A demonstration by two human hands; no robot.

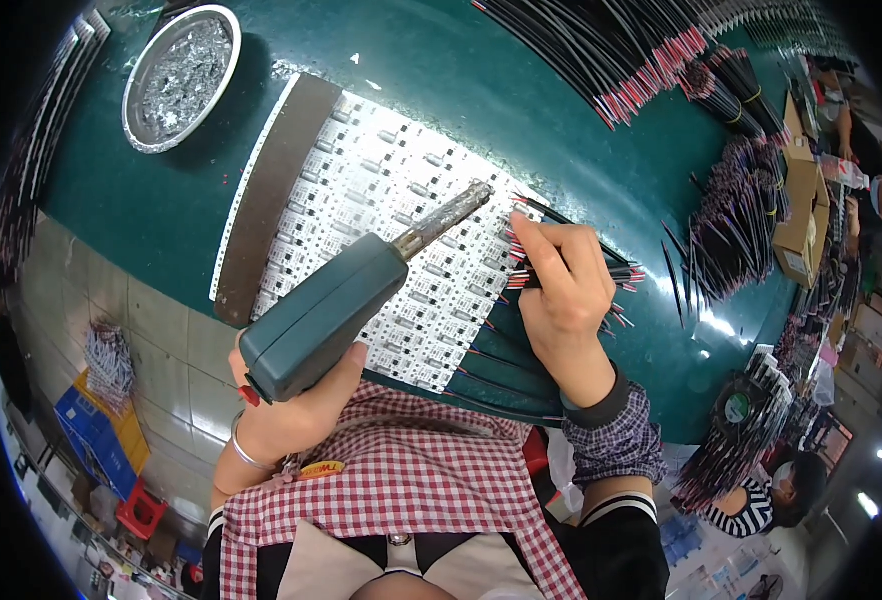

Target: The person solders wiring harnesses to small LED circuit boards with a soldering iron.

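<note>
My left hand (296,415) is wrapped round the handle of a dark green soldering gun (326,315). Its metal tip slants up and to the right, over the right part of a white panel of small circuit boards (361,190). Beside the panel's right edge, my right hand (571,290) is closed, thumb and forefinger pinched at the end of a thin wire. Several black and red wires (621,270) lie under and around that hand, stripped ends toward the panel. Other wires run from the panel's lower right edge. A brown strip (281,200) lies along the panel's left side.
A round metal bowl (157,148) of silvery scraps stands at the back left of the green table (411,60). Wire bundles (611,60) lie at the back right, near a cardboard box (801,225). A person in stripes (741,515) sits at the right; a blue crate (91,440) stands left.
</note>
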